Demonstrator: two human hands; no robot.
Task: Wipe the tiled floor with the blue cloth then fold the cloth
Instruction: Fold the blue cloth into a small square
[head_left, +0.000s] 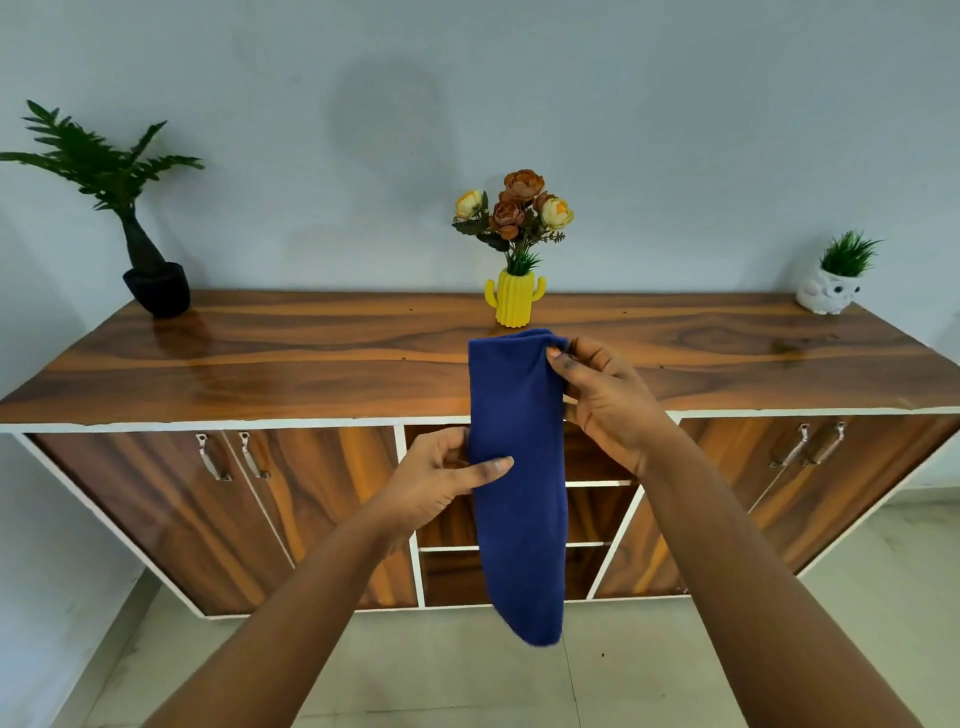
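Note:
The blue cloth (517, 499) hangs in the air as a long narrow strip, folded lengthwise, in front of a wooden sideboard. My right hand (602, 395) pinches its top right corner between thumb and fingers. Lower down, my left hand (441, 475) grips the cloth's left edge near the middle, thumb across the front. The cloth's bottom end dangles free above the pale tiled floor (467, 670).
The wooden sideboard (260, 358) with cabinet doors and open middle shelves stands against a pale wall. On it are a yellow cactus vase with flowers (514, 299), a dark potted plant (156, 291) at the left and a small white owl planter (831, 291) at the right.

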